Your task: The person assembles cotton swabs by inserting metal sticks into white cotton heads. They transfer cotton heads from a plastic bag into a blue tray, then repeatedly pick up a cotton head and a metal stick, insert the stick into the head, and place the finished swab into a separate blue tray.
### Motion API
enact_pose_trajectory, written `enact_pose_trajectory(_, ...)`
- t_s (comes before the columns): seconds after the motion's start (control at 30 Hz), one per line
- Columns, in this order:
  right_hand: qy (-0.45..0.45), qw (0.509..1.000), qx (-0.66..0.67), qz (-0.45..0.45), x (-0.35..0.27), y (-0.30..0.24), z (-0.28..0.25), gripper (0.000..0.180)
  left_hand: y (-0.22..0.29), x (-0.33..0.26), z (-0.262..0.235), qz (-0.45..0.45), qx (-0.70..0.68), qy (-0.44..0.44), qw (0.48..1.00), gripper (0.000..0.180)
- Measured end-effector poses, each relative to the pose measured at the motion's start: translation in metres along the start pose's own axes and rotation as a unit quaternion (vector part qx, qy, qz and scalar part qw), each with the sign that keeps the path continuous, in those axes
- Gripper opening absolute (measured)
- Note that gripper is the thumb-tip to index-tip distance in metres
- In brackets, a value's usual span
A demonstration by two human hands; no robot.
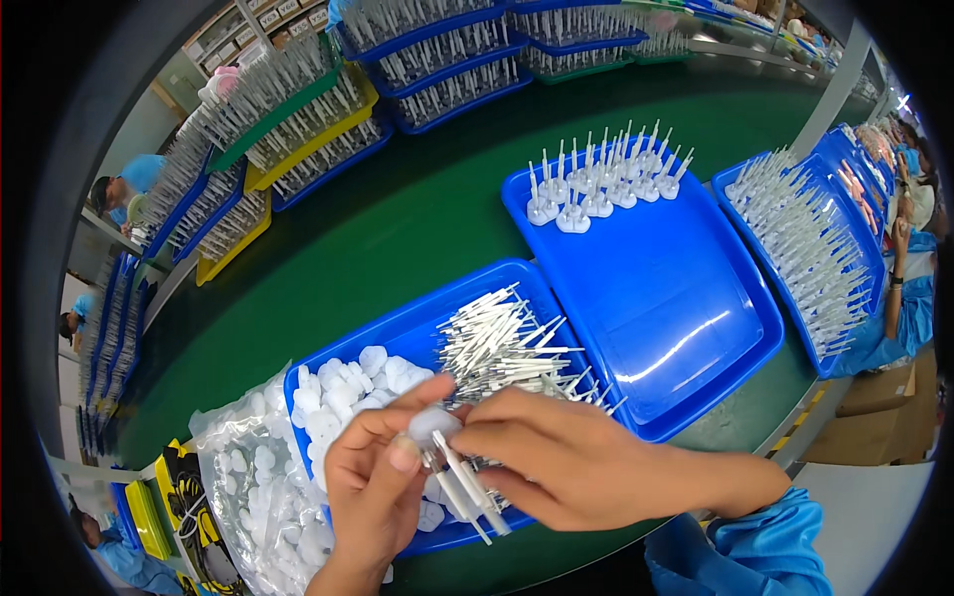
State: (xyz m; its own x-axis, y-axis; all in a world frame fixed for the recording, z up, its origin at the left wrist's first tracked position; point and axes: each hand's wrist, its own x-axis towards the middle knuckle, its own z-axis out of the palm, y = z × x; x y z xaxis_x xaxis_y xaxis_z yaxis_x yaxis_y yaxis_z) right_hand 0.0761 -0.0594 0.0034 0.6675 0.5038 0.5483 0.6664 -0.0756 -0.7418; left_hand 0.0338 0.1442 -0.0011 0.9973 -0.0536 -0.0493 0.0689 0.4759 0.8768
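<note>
Over the near blue tray [542, 283], my left hand [368, 487] pinches a small white lobed base piece [434, 425] between thumb and fingers. A few thin white rods [465, 484] point down and toward me from that piece. My right hand [586, 462] is closed at the same piece, fingers bent over the rods; how its fingertips grip is partly hidden. Below the hands, the tray's left part holds a heap of white lobed pieces [343, 397]. Loose white rods with metallic ends [497, 343] are piled in its right part.
A second blue tray [666, 308] at the right holds several bases with upright rods along its far side. Another tray of upright rods [805, 248] stands farther right, beside a person in blue. Stacked trays [298, 129] line the far side. A clear plastic bag [253, 487] of white pieces lies left.
</note>
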Motion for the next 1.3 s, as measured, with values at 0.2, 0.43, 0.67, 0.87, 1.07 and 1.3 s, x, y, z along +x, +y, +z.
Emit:
enact_pose_trajectory(0.2, 0.126, 0.986, -0.113, 0.007, 0.017, 0.037, -0.043, 0.019, 0.005, 0.009, -0.020, 0.075, 0.309, -0.008, 0.948, 0.037)
enact_pose_trajectory(0.43, 0.027, 0.945, -0.260, 0.199, 0.023, 0.133, -0.094, 0.006, 0.018, 0.017, -0.035, 0.125, 0.804, -0.032, 0.580, 0.038)
enact_pose_trajectory(0.67, 0.074, 0.921, -0.343, 0.170, 0.021, 0.112, -0.078, 0.010, 0.022, 0.011, -0.039, 0.116, 0.790, -0.032, 0.601, 0.031)
enact_pose_trajectory(0.87, -0.219, 0.942, -0.254, 0.032, 0.004, 0.039, -0.073, 0.029, 0.030, 0.004, -0.028, 0.095, 0.784, -0.055, 0.610, 0.034)
enact_pose_trajectory(1.07, -0.287, 0.921, -0.262, -0.036, -0.004, 0.047, -0.061, 0.026, 0.030, 0.002, -0.026, 0.078, 0.780, -0.104, 0.612, 0.039)
enact_pose_trajectory(1.3, -0.263, 0.924, -0.251, -0.116, -0.001, 0.054, -0.050, 0.022, 0.017, 0.009, -0.029, 0.097, 0.781, -0.080, 0.612, 0.033)
